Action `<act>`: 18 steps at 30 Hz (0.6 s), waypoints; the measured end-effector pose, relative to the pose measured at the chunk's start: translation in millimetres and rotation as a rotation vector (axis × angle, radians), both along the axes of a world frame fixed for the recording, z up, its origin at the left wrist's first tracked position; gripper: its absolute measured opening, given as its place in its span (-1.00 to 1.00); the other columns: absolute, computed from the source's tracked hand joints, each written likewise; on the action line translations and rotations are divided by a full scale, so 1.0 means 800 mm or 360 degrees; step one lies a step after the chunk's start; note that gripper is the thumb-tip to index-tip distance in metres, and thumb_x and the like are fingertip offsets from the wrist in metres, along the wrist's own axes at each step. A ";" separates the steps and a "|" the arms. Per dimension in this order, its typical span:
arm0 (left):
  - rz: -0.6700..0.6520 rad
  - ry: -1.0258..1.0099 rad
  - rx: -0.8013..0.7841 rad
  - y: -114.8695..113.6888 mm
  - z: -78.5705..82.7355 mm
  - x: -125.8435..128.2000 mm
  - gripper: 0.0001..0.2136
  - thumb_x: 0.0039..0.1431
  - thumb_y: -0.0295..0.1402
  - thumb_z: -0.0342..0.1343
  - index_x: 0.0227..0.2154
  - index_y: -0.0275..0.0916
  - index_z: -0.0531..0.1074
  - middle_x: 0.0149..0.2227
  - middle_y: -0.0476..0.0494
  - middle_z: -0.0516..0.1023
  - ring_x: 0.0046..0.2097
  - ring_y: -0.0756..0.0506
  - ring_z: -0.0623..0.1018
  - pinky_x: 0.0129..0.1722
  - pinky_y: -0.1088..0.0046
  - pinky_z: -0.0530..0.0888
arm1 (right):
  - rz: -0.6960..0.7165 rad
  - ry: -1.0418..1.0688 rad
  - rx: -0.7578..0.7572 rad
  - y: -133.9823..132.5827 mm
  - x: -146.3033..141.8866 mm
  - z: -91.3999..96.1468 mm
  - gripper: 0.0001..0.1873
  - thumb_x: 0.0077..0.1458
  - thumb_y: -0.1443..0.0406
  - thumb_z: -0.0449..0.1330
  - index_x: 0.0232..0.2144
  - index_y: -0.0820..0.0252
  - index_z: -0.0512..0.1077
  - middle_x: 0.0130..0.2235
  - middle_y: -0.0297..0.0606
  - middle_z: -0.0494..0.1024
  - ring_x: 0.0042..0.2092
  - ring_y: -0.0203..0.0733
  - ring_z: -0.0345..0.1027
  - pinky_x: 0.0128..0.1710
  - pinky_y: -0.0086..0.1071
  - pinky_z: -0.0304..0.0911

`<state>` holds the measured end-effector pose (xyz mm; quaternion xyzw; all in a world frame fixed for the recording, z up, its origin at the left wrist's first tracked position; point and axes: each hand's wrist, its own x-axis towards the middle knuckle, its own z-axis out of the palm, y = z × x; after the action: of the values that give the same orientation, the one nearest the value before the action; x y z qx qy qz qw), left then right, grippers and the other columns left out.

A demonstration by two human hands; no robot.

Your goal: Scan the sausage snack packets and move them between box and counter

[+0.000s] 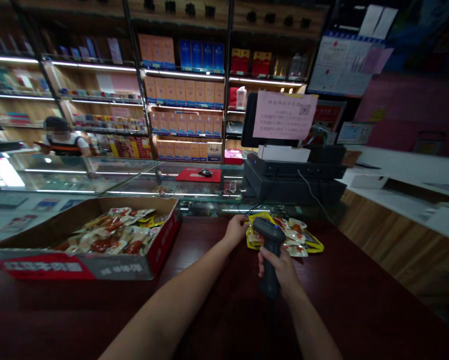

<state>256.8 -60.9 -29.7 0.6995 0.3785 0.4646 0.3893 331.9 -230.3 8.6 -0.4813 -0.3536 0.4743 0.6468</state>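
My right hand (280, 267) is wrapped around the handle of a dark handheld barcode scanner (272, 235). The scanner's head is over a small pile of snack packets (297, 232) with yellow edges and clear, reddish-brown contents. At the pile's left edge, my left hand (236, 230) has its bent fingers closed on a yellow snack packet (251, 244); the fingertips are partly hidden. To the left, an open cardboard box (123, 267) with a red and grey front holds several similar packets (115, 232).
Behind the dark red counter (217, 310) stands a monitor (250, 120) with a pink paper sheet, above a black cash drawer (292, 182). A mouse (205, 172) lies on a red mat (183, 175). Glass display cases and stocked shelves fill the back; a person (65, 142) is at the far left.
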 end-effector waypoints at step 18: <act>0.0995 0.1688 -0.0139 0.020 0.093 -0.402 -0.82 -0.45 -0.36 0.31 -0.72 -0.23 0.40 -0.46 -0.32 0.56 -0.26 -0.29 0.55 -0.19 0.23 0.42 | 0.0453 -0.0002 -0.0024 0.060 -0.122 -0.027 -0.52 -0.21 0.14 0.33 -0.25 0.24 0.32 -0.65 -0.50 0.37 -0.70 -0.35 0.22 -0.73 -0.44 0.23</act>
<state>-64.6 -44.6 44.4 0.6746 0.7264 0.1296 0.0216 234.7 -182.0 -13.1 -0.4314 -0.4152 0.5637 0.5690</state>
